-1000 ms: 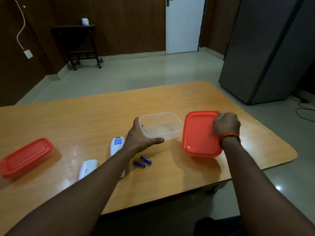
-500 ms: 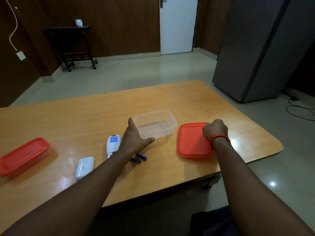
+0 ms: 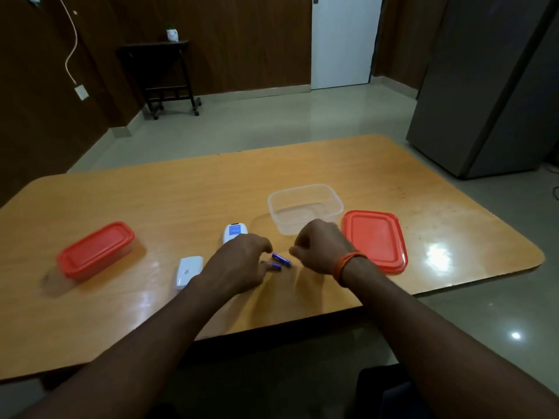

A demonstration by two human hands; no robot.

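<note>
Two small blue batteries lie side by side on the desk (image 3: 181,201), just in front of the person. The far battery (image 3: 281,259) sits between the two hands. The near battery (image 3: 275,266) lies right at the fingertips of the left hand (image 3: 239,261).

The left hand's grip is loose. Its fingers bend down to the near battery and look like they touch it, but they do not hold it. The right hand (image 3: 320,246) hangs just beside the far battery. Its fingers are curled in and its grip holds nothing.

The clear box (image 3: 305,189) stands open just behind the right hand. Its red lid (image 3: 375,240) lies flat beside it. A white remote (image 3: 233,231) peeks out behind the left hand, and its white back cover (image 3: 189,269) lies near the left wrist. A closed red-lidded box (image 3: 95,251) sits well apart on the left.

The batteries are round and the desk is shiny. I think a bump from a finger can make one roll away, maybe off the near edge. Both hands come in close together, so they may knock each other or grab the same battery. A thin battery can also slip out of a weak pinch.
</note>
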